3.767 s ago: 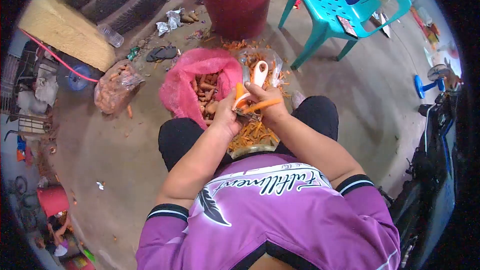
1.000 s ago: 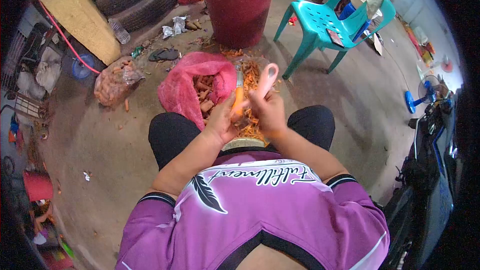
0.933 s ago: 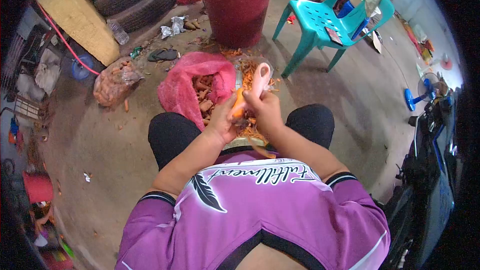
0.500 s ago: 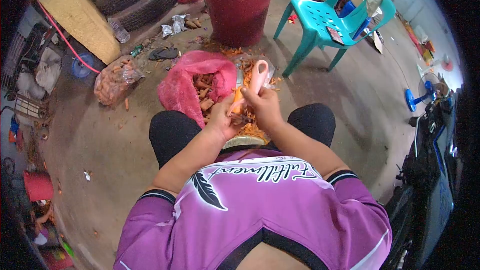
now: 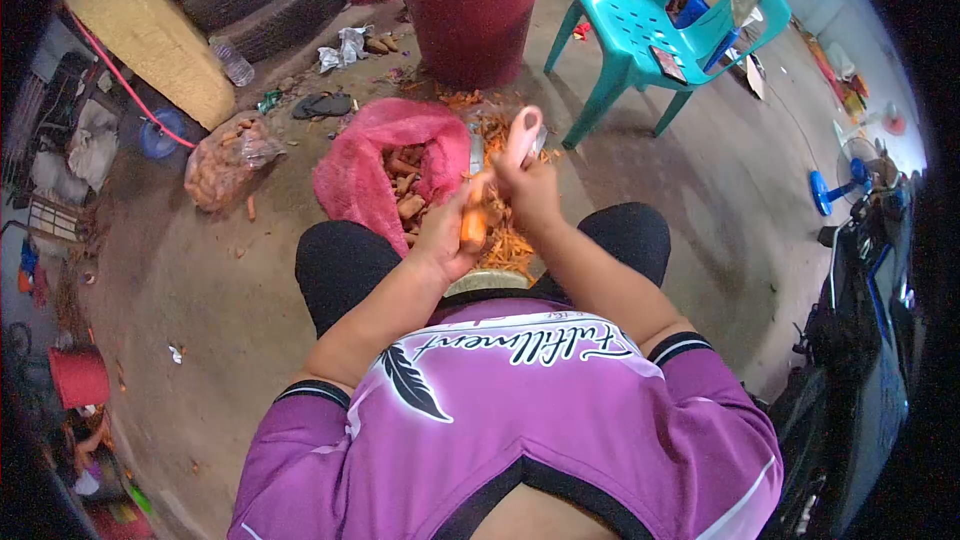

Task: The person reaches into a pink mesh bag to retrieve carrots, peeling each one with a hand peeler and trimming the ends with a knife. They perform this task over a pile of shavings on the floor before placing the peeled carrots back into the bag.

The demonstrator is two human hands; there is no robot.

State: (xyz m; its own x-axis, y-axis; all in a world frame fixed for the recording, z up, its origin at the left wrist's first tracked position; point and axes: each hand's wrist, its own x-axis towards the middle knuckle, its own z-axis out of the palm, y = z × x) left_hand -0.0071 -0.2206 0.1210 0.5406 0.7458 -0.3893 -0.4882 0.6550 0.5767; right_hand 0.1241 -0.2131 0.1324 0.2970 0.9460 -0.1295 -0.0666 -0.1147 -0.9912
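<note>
A carrot (image 5: 474, 230), orange and mostly bare of skin, is gripped in my left hand (image 5: 442, 240), its near end pointing toward me. My right hand (image 5: 535, 195) is closed around a pale pink-handled peeler (image 5: 524, 132), whose looped handle end sticks up above the fist. The peeler's blade is blurred and hidden near the carrot. Below both hands, orange peelings (image 5: 508, 252) lie heaped between my knees. Just left of my left hand, an open pink mesh sack (image 5: 345, 170) holds several brownish unpeeled carrots (image 5: 408, 202).
A big dark red tub (image 5: 470, 25) stands ahead, with a teal plastic chair (image 5: 625, 35) to its right bearing a phone (image 5: 667, 64). A clear bag of carrots (image 5: 225, 165) sits at left near stacked tyres (image 5: 260, 0). A motorcycle (image 5: 860, 340) is at far right.
My right hand has shifted slightly right and up with the peeler, away from the carrot's near end. The carrot now shows more orange between my hands.
</note>
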